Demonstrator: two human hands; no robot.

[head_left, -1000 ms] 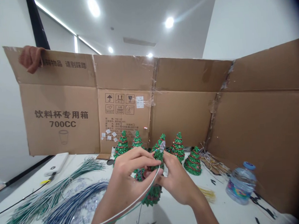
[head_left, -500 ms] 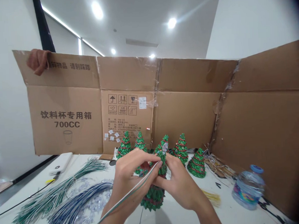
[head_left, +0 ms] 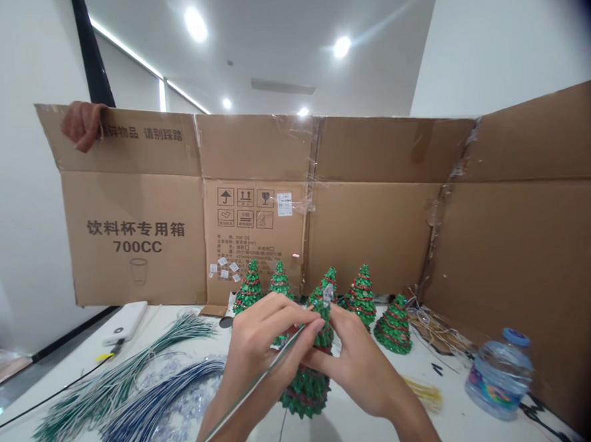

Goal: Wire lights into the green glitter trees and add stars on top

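In the middle stands a small green Christmas tree (head_left: pixel 306 390) with red garland, its upper part partly covered by my hands. My left hand (head_left: pixel 265 336) is closed, with thumb and fingertips pinching a green and white wire (head_left: pixel 246 392) against the upper part of the tree. The wire's loose length trails back over my left wrist. My right hand (head_left: pixel 361 360) curls round the tree's right side, thumb and fingers closed on it. A clear, shiny bead-like piece (head_left: pixel 328 292) shows at the top between my hands; what bears it is hidden.
Several finished-looking trees (head_left: pixel 393 325) line the back. Bundles of green wires (head_left: pixel 119 372) and blue wires (head_left: pixel 157 409) lie left among clear beads (head_left: pixel 180 421). A water bottle (head_left: pixel 500 375) stands right. Cardboard (head_left: pixel 376 223) walls the table; another person's hand (head_left: pixel 83 126) grips its top left.
The view has shifted slightly, moving everything a little to the right. The wire over my left wrist has turned and lies lower. Both hands keep their place at the tree.
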